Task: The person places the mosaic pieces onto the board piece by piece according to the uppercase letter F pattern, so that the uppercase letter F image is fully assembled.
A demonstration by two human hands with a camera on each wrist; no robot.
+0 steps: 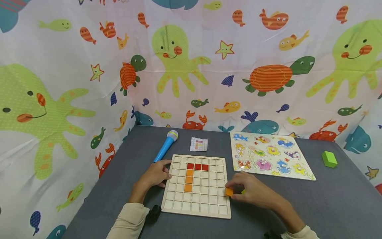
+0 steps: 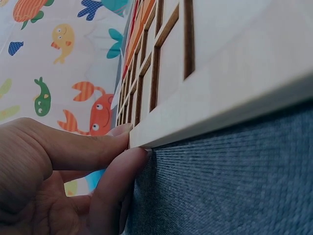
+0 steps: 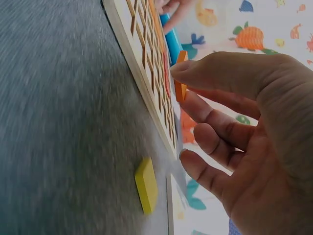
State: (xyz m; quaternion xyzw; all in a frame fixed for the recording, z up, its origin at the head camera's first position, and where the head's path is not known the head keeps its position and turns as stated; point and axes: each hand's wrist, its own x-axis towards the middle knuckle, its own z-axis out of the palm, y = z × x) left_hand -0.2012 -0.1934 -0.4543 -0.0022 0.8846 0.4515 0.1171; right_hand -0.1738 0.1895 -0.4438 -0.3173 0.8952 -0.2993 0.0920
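A wooden grid board [image 1: 206, 199] lies on the grey table, with three red tiles [image 1: 197, 166] in a row and three orange tiles [image 1: 189, 179] in a column below the leftmost red one. My left hand [image 1: 155, 174] pinches the board's left edge between thumb and finger, seen close in the left wrist view. Between the thumb and fingers of my right hand [image 1: 253, 189] is an orange tile [image 3: 181, 76], held at the board's right edge. A yellow tile [image 3: 146, 186] lies on the table beside the board, mostly hidden by the right hand in the head view.
Behind the board are a blue toy microphone [image 1: 165, 146] and a small card with a printed grid pattern [image 1: 199, 144]. A sea-animal puzzle board [image 1: 268, 154] lies at the back right, and a green block [image 1: 329, 159] sits farther right. A printed curtain [image 1: 191, 66] surrounds the table.
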